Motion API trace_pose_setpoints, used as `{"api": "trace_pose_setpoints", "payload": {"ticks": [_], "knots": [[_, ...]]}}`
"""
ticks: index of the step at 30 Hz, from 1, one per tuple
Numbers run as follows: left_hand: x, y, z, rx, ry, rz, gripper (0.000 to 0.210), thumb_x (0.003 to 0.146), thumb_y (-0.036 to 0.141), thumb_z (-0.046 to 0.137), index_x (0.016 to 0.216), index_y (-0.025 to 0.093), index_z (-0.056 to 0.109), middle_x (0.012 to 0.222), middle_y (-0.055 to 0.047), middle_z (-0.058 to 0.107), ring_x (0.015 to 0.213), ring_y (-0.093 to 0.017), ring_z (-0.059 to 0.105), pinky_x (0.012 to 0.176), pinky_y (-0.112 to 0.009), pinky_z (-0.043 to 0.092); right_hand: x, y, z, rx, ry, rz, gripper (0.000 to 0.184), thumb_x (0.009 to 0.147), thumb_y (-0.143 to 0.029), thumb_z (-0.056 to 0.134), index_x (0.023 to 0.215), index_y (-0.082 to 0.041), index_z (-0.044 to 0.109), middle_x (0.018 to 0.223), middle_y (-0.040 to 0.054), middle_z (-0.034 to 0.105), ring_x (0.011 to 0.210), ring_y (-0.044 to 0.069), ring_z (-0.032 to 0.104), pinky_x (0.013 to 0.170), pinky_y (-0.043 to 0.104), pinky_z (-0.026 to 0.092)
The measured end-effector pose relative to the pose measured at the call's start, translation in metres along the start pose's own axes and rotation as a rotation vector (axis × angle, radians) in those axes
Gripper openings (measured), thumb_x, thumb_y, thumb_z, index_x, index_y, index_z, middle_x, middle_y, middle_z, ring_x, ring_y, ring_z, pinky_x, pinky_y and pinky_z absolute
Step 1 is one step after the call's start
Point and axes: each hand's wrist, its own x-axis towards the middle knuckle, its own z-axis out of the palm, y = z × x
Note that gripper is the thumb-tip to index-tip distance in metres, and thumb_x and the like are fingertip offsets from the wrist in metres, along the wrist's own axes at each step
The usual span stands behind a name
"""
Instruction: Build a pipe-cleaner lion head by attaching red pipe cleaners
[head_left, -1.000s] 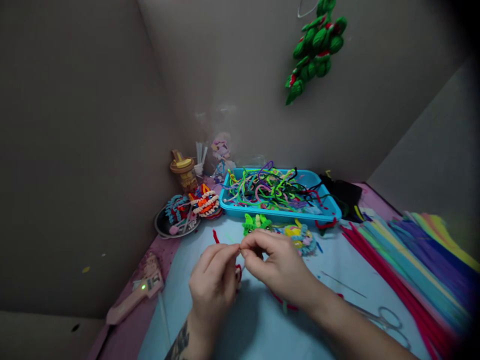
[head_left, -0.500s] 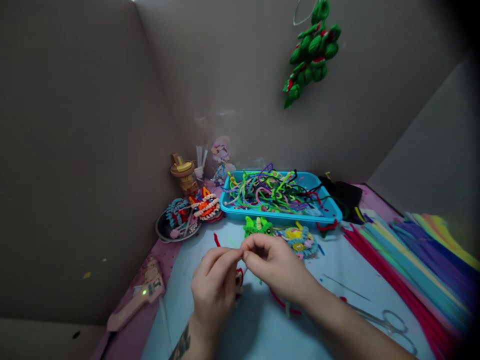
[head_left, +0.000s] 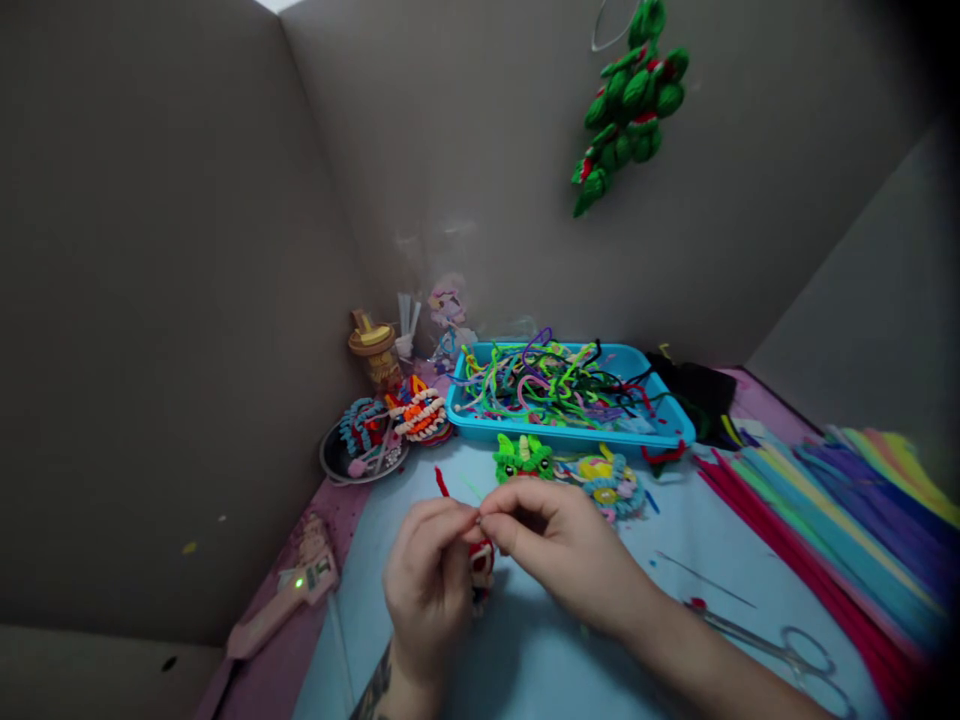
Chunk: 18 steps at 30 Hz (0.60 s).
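Note:
My left hand [head_left: 431, 570] and my right hand [head_left: 559, 545] meet fingertip to fingertip above the blue work surface [head_left: 540, 660]. Both are closed in a pinch; whatever lies between the fingertips is too small to make out. Just below them shows a red and white fuzzy piece [head_left: 482, 565], partly covered by my left hand. A short red pipe cleaner end [head_left: 441, 482] sticks up behind my left fingers. Beyond my right hand sit a green fuzzy figure [head_left: 523, 460] with eyes and a blue and yellow pipe cleaner piece [head_left: 611, 485].
A blue tray [head_left: 570, 437] full of tangled pipe cleaners stands at the back. Bundled coloured pipe cleaners [head_left: 847, 530] and scissors [head_left: 772, 645] lie at right. At left are a pink glue gun [head_left: 281, 605] and a metal bowl [head_left: 334, 465]. A green ornament [head_left: 630, 105] hangs above.
The scene has shifted slightly right in view. Both hands remain pinched together. The red and green strands seen under my right hand earlier no longer show.

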Motion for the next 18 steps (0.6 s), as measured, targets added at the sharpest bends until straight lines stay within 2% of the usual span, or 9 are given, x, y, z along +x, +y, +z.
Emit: {"api": "trace_pose_setpoints", "payload": {"ticks": [7, 12, 18], "knots": [[0.0032, -0.0002, -0.0015, 0.008, -0.054, 0.05, 0.026, 0.083, -0.001, 0.052, 0.096, 0.018, 0.063, 0.083, -0.001, 0.065, 0.076, -0.012, 0.061, 0.07, -0.023, 0.05, -0.0011, -0.0028, -0.0022, -0.137, 0.033, -0.055, 0.019, 0.076, -0.012, 0.054, 0.066, -0.016, 0.069, 0.065, 0.001, 0.069, 0.063, 0.012, 0.061, 0.06, 0.021, 0.045], [0.004, -0.0006, -0.0017, -0.013, -0.09, 0.078, 0.025, 0.083, -0.001, 0.053, 0.095, 0.018, 0.063, 0.08, -0.002, 0.068, 0.072, -0.013, 0.063, 0.067, -0.026, 0.051, 0.0008, 0.0002, -0.0034, -0.056, -0.006, 0.057, 0.013, 0.07, -0.015, 0.054, 0.062, -0.015, 0.064, 0.059, -0.0004, 0.063, 0.056, 0.011, 0.055, 0.052, 0.019, 0.042], [0.0041, 0.0013, 0.0009, -0.003, -0.095, 0.015, 0.025, 0.084, 0.002, 0.054, 0.094, 0.022, 0.065, 0.078, -0.002, 0.069, 0.07, -0.014, 0.065, 0.064, -0.026, 0.053, 0.0022, 0.0062, -0.0011, 0.038, 0.039, 0.055, 0.011, 0.066, -0.013, 0.053, 0.059, -0.016, 0.06, 0.058, -0.0016, 0.059, 0.057, 0.01, 0.051, 0.053, 0.02, 0.04]]}}
